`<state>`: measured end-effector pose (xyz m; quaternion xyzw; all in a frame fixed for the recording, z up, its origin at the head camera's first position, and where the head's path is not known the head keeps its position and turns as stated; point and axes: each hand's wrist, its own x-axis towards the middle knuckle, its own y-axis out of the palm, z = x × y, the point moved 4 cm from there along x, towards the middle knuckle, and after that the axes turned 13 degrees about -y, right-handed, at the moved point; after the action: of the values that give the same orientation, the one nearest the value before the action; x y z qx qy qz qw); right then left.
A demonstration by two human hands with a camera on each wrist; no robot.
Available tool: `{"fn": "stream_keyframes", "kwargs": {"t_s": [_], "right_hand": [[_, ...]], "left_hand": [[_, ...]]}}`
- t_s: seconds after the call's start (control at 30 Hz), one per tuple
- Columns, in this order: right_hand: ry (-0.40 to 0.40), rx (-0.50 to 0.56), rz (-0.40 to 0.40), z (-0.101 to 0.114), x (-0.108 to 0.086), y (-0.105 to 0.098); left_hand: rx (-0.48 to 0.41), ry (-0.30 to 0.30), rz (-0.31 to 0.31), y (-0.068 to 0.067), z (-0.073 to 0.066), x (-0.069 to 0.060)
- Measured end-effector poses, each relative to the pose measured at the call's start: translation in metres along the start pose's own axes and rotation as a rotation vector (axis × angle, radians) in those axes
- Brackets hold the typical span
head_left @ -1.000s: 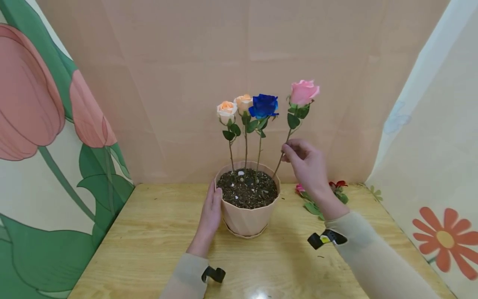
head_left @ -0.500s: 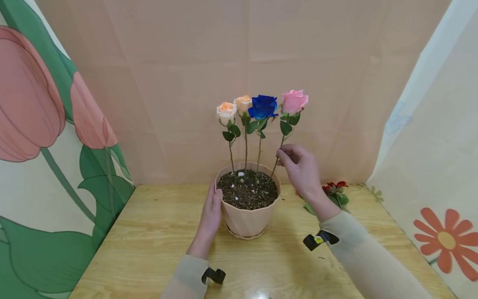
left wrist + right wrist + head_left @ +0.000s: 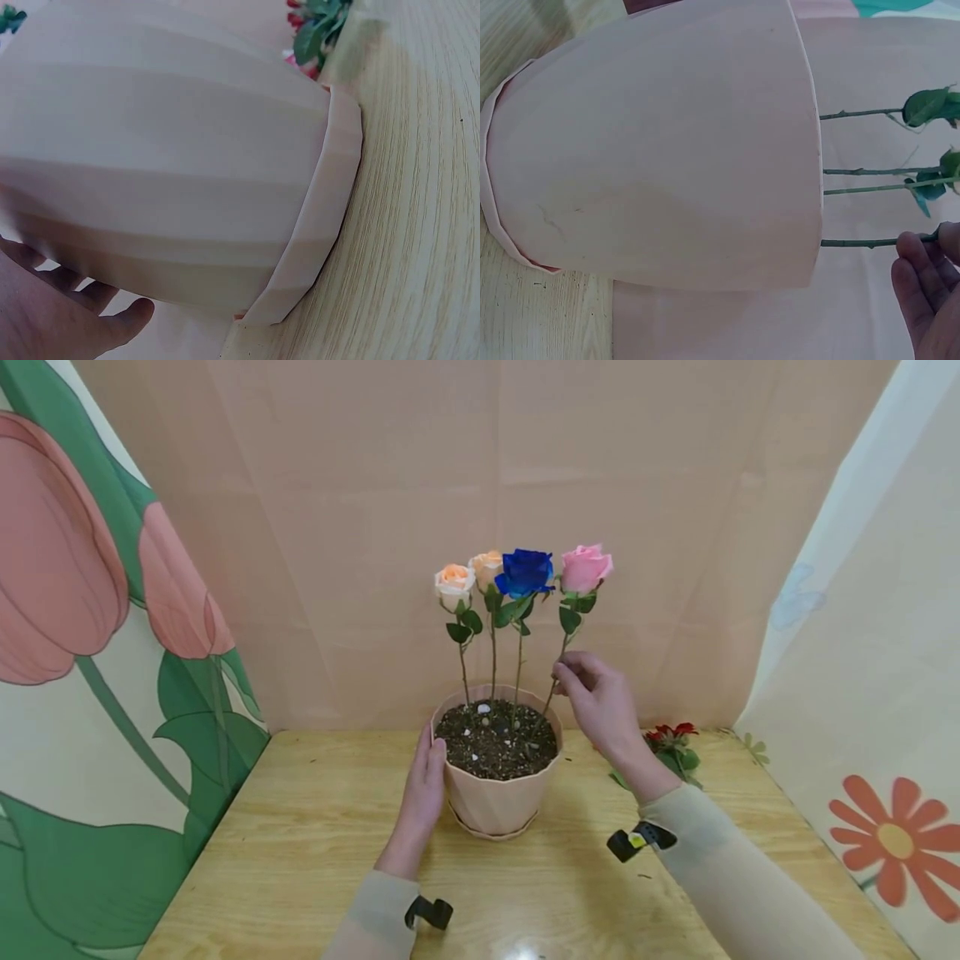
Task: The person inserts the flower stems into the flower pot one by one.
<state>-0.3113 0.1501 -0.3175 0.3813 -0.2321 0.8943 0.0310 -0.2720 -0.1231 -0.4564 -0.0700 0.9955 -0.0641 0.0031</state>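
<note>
A pale pink flowerpot [image 3: 498, 799] full of dark soil [image 3: 495, 752] stands on its saucer. My left hand [image 3: 423, 781] rests against the pot's left side, fingers laid along the wall, as the left wrist view also shows beside the pot [image 3: 165, 172]. With thumb and fingers my right hand [image 3: 603, 702] pinches the stem of a pink rose [image 3: 587, 568] above the pot's right rim. The rose leans right, its stem's lower end at the soil. Standing in the soil are a blue rose [image 3: 525, 572] and two peach roses, a front one [image 3: 454, 581] and a rear one [image 3: 487, 567].
Red flowers [image 3: 670, 735] with green leaves lie on the wooden table [image 3: 315, 827] to the right, partly hidden by my right forearm. A pink backdrop [image 3: 360, 527] rises behind the pot. Printed flower panels flank the table.
My right hand has moved left and slightly down with the pink rose, bringing it nearer the blue rose and its stem lower into the pot. The left hand has stayed on the pot.
</note>
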Motion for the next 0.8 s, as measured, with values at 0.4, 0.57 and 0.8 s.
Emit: {"fn": "stream_keyframes", "kwargs": {"t_s": [0.4, 0.57, 0.8], "right_hand": [[-0.014, -0.043, 0.036, -0.0019, -0.0018, 0.0023], [-0.017, -0.045, 0.031, -0.0049, -0.0022, 0.0018], [-0.022, -0.056, 0.026, -0.0060, -0.0047, 0.0025]], "left_hand": [[0.004, 0.006, 0.012, 0.0000, -0.0004, -0.0014], [0.002, 0.006, 0.020, 0.0000, 0.0000, -0.0014], [0.003, 0.003, 0.015, 0.0000, -0.0004, -0.0006]]}}
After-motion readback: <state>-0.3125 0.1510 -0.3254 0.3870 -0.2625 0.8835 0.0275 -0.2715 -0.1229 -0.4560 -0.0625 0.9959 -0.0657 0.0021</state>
